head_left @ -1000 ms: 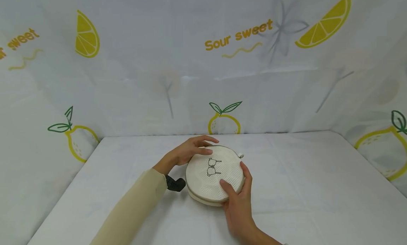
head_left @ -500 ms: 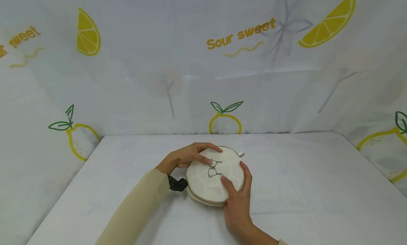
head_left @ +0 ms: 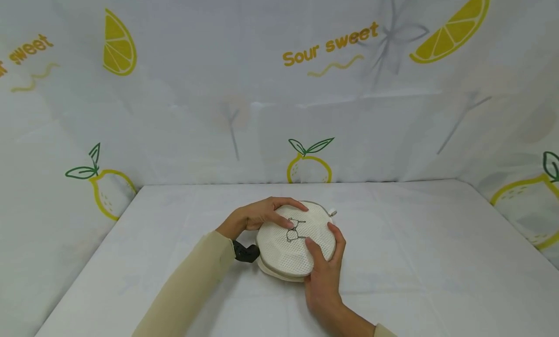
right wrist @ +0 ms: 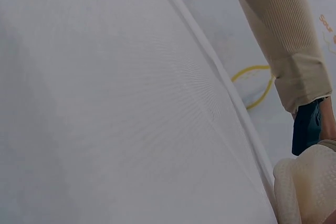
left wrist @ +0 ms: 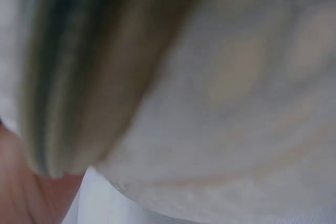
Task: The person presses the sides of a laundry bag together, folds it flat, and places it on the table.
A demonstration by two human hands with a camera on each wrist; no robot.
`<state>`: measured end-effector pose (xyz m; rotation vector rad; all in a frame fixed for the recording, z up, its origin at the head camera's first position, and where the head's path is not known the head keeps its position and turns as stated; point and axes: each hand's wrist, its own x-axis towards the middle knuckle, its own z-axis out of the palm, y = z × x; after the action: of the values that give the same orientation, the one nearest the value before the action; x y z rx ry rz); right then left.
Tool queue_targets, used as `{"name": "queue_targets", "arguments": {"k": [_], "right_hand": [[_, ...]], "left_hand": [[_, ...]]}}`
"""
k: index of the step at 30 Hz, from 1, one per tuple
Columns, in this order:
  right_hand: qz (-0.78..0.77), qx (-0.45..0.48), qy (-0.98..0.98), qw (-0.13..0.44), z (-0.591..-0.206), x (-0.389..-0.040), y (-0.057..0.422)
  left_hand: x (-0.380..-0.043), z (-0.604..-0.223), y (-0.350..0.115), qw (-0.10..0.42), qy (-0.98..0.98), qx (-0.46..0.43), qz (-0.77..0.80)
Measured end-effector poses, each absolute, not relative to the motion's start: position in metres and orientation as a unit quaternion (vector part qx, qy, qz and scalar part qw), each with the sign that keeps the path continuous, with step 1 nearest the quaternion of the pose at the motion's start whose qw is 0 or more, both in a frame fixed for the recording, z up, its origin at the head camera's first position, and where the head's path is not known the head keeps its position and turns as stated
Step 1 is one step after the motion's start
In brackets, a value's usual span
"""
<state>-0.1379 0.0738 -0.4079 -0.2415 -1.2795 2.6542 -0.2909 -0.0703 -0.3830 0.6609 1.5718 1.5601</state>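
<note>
A round, off-white mesh pouch (head_left: 284,257) is held over the middle of the white table (head_left: 415,259), its flat face turned up and toward the head camera; I cannot tell whether its underside touches the cloth. A line drawing of glasses (head_left: 292,235) sits on that face, and a small zipper pull (head_left: 334,212) sticks out at the far right edge. The left hand (head_left: 259,215) grips the pouch from its far left side, thumb lying on the drawing and a finger reaching across near the far rim. The right hand (head_left: 324,278) grasps the near right side, thumb on the mesh and fingers round the edge. A dark wrist device (head_left: 246,252) shows under the left cuff, just beside the pouch, and a beige sleeve (head_left: 188,283) covers the left forearm. The left wrist view shows the pouch's side close up and blurred. Behind the table hangs a pale backdrop (head_left: 183,133) printed with yellow lemons, lemon slices and orange "Sour sweet" lettering
</note>
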Motion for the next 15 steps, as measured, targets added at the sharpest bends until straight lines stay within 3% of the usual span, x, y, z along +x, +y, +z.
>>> {"name": "queue_targets", "arguments": {"k": [8,15], "right_hand": [[0.897,-0.082,-0.426,0.081,-0.407,-0.139,0.073],[0.895,-0.08,-0.438,0.023,-0.402,-0.137,0.085]], "left_hand": [[-0.291,-0.385,-0.071,0.399,0.626,0.252,0.62],[-0.29,-0.382,-0.074,0.361,0.645,0.234,0.631]]}}
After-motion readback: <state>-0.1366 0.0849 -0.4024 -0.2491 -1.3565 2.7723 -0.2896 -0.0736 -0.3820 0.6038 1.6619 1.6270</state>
